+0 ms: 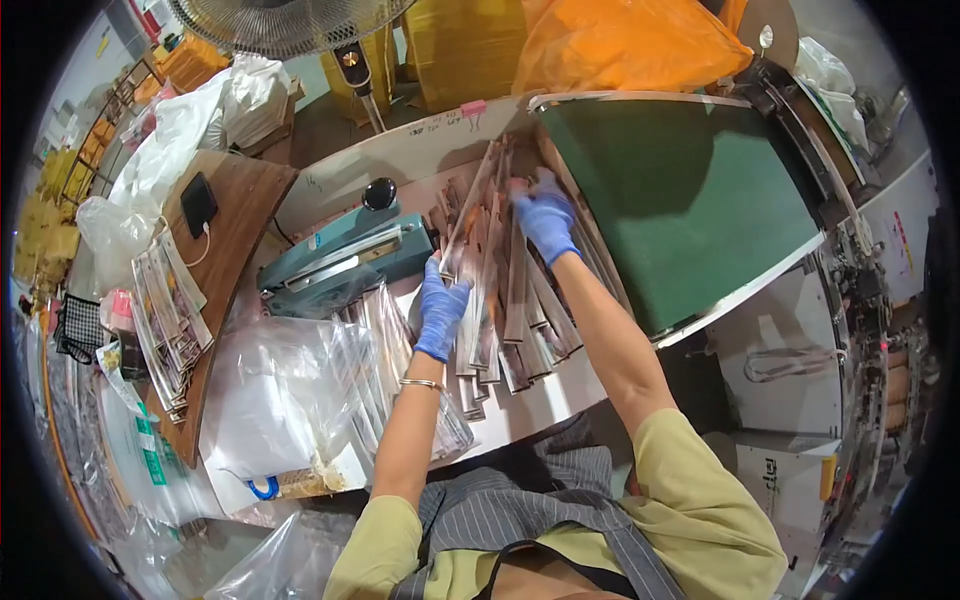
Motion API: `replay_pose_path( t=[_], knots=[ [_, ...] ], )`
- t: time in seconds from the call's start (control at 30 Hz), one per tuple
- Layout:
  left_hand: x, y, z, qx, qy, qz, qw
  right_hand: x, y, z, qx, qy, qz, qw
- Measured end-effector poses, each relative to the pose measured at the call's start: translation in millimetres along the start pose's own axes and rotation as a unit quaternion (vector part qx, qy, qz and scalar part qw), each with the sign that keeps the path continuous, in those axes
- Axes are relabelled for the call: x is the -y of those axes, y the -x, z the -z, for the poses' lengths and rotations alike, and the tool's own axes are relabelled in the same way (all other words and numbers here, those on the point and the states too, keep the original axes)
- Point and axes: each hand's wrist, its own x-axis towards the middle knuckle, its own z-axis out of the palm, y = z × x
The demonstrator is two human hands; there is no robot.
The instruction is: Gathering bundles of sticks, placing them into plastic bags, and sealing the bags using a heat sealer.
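My left hand [442,312], in a blue glove, is closed around the lower end of a long, narrow flat packet [468,225] that slants away to the far side. My right hand [547,217], gloved the same way, reaches to the far end of a pile of similar brown and silvery packets [515,300]. Its fingers are smeared by motion, so their grip does not show. More packets in clear wrap [385,345] lie beside my left wrist. Just left of that hand stands a teal bench sealer [345,262] with a round black knob [380,194].
A green conveyor belt [680,200] slopes along the right. Clear plastic bags [285,390] cover the near left of the table. A wooden board [235,215] carries a phone [199,205] and several packets [170,310]. Beyond the table stand a fan [290,22] and an orange sack [630,50].
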Motion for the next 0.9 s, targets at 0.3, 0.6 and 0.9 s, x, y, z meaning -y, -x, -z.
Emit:
replay_pose_path(
  t=[0.3,0.6,0.9],
  knots=[
    [3,21,18,-0.09,-0.387,0.022,0.918,-6,7,5,0.067,0.173,-0.104,0.977],
    [-21,-54,-26,0.115,0.149,0.185,0.964,-25,35,-14,0.284,-0.384,-0.279,0.833],
    [21,176,7,0.153,0.214,0.147,0.953,2,259,118,0.363,-0.497,-0.305,0.727]
  ],
)
